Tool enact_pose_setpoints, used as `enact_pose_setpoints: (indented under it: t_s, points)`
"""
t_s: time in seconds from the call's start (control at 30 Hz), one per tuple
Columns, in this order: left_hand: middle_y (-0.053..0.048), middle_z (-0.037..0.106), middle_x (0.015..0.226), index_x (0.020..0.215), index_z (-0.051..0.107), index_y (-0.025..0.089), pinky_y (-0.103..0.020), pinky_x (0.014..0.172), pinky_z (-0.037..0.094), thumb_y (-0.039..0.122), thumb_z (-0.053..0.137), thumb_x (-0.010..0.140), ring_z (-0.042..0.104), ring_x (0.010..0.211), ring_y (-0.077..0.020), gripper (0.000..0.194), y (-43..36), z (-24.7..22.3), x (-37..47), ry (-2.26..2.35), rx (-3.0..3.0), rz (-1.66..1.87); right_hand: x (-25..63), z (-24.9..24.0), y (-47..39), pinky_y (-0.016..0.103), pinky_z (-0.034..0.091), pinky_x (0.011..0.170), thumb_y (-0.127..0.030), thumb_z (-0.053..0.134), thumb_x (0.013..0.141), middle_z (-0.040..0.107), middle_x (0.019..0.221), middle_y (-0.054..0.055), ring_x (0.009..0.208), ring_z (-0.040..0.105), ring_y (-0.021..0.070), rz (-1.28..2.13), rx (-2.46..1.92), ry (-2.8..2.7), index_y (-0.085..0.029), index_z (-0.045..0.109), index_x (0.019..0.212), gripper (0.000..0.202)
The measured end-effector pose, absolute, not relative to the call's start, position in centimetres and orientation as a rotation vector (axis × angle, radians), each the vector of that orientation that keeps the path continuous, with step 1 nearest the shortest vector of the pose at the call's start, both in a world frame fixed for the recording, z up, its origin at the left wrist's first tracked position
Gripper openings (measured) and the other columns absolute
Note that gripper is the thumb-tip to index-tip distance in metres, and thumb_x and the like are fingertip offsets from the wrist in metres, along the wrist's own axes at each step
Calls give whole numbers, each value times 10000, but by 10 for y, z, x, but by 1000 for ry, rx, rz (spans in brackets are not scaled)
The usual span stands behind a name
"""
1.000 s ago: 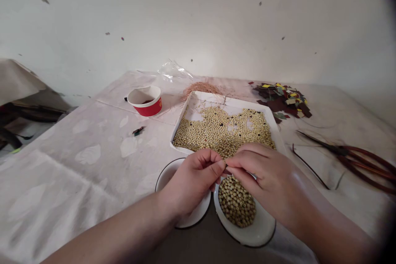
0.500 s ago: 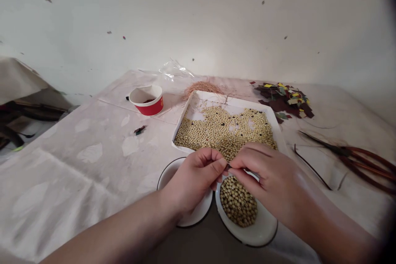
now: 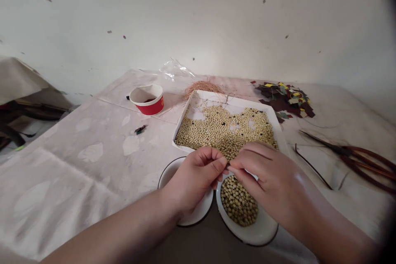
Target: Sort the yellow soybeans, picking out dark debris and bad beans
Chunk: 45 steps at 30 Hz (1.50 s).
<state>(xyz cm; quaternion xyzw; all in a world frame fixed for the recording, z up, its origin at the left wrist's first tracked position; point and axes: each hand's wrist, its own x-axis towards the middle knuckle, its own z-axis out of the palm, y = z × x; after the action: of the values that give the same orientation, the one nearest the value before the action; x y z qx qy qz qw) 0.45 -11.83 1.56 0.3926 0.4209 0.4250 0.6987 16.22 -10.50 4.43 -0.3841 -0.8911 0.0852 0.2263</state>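
Note:
My left hand (image 3: 198, 177) and my right hand (image 3: 262, 173) meet fingertip to fingertip, each closed in a pinch. Whatever sits between the fingertips is tiny, dark and mostly hidden. Under the left hand lies a white dish (image 3: 170, 169) with a dark rim, partly covered by the hand. Below the right hand is a second white dish (image 3: 266, 231), holding a heap of round olive-tan beads (image 3: 239, 204). Just beyond both hands stands a shallow white box (image 3: 280, 132) with many small pale yellow beads (image 3: 213, 130) and a few dark bits among them.
A red-and-white paper cup (image 3: 151, 107) stands back left, near a dark scrap (image 3: 140, 129). Behind the box lie copper-coloured wires (image 3: 204, 87) and clear plastic (image 3: 176, 70). Dark and yellow scraps (image 3: 287, 99) are piled back right. Scissors (image 3: 355, 152) and a dark curved strip (image 3: 314, 169) lie right.
Both hands keep almost the same place, fingertips still together. The right fingertips have shifted very slightly; the dishes and box look unmoved apart from a small camera shift.

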Motion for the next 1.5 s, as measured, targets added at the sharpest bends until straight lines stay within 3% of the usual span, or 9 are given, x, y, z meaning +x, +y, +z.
enact_pose_setpoints:
  t_s: [0.27,0.5,0.73,0.97,1.5]
  points:
    - [26,489,631,720,493,148,-219,504,250,314,567,809,372,526,-60,203,-120,13,5,911,870,968,166,47,-104,300,358,606,-151,447,861,509,697,27,681,480,166,201,-1106,-2473,-175,528,659,219]
    - [10,536,666,721,493,146,-211,504,265,309,600,783,396,529,-61,205,-119,15,7,907,817,966,187,48,-96,253,385,587,-161,530,787,579,722,-1,674,535,137,552,-1142,-2599,-207,594,747,88]
    - [16,531,665,707,489,145,-195,507,271,300,585,801,400,543,-56,205,-118,15,7,860,771,959,212,24,-60,260,359,553,-224,494,808,615,746,19,650,537,153,357,-1535,-2491,-201,595,763,113]
    - [16,516,653,712,493,149,-200,510,273,314,587,799,397,553,-64,209,-118,12,6,864,796,949,214,-1,-43,253,358,569,-181,503,773,626,751,40,653,542,151,423,-1528,-2572,-176,612,725,119]
    - [16,534,661,717,496,152,-211,520,262,310,591,796,398,557,-67,201,-119,13,7,891,803,941,209,3,-43,241,329,506,-162,488,760,617,661,30,570,521,136,525,-1543,-2546,-169,597,661,147]
